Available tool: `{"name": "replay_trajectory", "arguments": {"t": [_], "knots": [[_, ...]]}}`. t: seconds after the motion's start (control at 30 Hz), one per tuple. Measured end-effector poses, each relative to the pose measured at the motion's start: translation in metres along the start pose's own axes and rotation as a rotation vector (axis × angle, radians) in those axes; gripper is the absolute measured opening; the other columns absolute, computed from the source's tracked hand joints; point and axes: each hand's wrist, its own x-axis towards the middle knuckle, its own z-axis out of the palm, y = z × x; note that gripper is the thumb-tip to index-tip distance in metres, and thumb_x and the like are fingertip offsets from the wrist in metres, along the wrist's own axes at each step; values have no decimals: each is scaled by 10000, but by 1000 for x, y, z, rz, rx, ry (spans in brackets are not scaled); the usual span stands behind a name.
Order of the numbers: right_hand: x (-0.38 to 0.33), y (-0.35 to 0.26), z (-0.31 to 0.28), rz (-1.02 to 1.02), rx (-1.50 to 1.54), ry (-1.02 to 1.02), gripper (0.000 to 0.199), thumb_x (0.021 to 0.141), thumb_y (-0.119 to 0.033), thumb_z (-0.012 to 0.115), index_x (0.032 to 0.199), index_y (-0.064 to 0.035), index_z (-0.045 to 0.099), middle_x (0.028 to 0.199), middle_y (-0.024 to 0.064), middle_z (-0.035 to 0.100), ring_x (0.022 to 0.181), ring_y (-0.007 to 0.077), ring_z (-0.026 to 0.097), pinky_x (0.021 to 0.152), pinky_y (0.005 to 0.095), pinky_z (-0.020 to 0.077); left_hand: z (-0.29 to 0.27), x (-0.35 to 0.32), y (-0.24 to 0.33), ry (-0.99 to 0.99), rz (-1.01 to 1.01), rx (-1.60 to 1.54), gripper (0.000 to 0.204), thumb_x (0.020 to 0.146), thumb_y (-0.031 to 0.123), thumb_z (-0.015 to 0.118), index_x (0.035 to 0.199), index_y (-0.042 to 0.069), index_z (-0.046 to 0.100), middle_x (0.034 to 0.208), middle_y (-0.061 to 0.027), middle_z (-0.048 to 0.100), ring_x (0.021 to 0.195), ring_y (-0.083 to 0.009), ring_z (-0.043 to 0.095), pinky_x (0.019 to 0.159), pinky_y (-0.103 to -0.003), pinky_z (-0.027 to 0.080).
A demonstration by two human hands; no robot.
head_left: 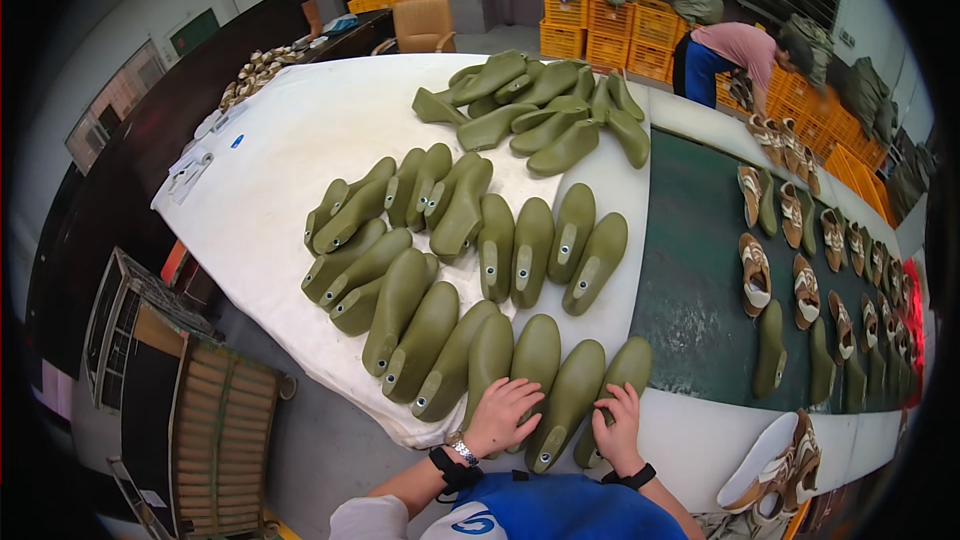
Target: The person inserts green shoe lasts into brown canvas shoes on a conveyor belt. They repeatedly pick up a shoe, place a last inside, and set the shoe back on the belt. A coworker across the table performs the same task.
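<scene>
My left hand (503, 416) lies with outstretched fingers across two olive-green shoe lasts, one of them the last (537, 348) just beyond its fingertips. My right hand (618, 428) has its fingers bent round the rightmost shoe last (629, 362) of the near row. Between my hands another shoe last (572, 400) lies heel end toward me, untouched as far as I can see. To the left, more lasts (420, 340) continue the near row. Several others (533, 245) stand in rows behind, and a loose heap of lasts (560, 105) lies at the far side.
A white cloth (270, 170) covers the table. On the right, a dark green conveyor belt (690, 240) carries brown-and-white shoes (755, 275) and lasts. A person (730, 55) bends over its far end. Orange crates (610, 25) stand behind; a wooden-slatted cart (225, 430) is at left.
</scene>
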Motion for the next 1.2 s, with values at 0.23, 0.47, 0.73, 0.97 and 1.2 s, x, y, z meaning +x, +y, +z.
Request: {"name": "replay_trajectory", "arguments": {"t": [0.23,0.47,0.73,0.97,1.2], "knots": [[1,1,2,-9,5,8,116,734,-78,658,849,-64,656,1187,129,587,1240,431,411,1036,483,343,-2,4,2,14,-2,-1,297,790,201,669,1052,61,655,1165,-87,628,1131,-267,550,1014,-422,373],[1,5,5,-7,0,10,110,737,-84,655,845,-61,654,1183,123,589,1239,431,408,1031,486,345,0,4,-1,55,1,-20,271,779,181,678,1021,60,663,1130,-84,643,1106,-266,565,993,-418,392],[10,-14,-12,-57,-91,-52,430,734,-208,724,1131,-105,593,1243,191,507,1215,413,424,960,484,417,3,4,-4,60,7,-8,260,776,175,681,1008,59,663,1125,-83,646,1098,-264,570,975,-424,396],[-5,-29,-57,216,-376,-545,695,797,-417,651,1380,-151,380,764,198,644,636,370,636,569,444,519,2,5,-5,44,-3,-15,260,775,177,684,1007,63,664,1132,-78,646,1100,-263,571,979,-429,393],[46,48,-60,156,-510,-235,600,822,-343,614,1343,-133,403,702,165,648,632,355,639,555,464,498,4,4,-7,57,-8,-14,258,750,168,695,989,74,669,1114,-78,655,1085,-271,582,969,-432,403]]}}
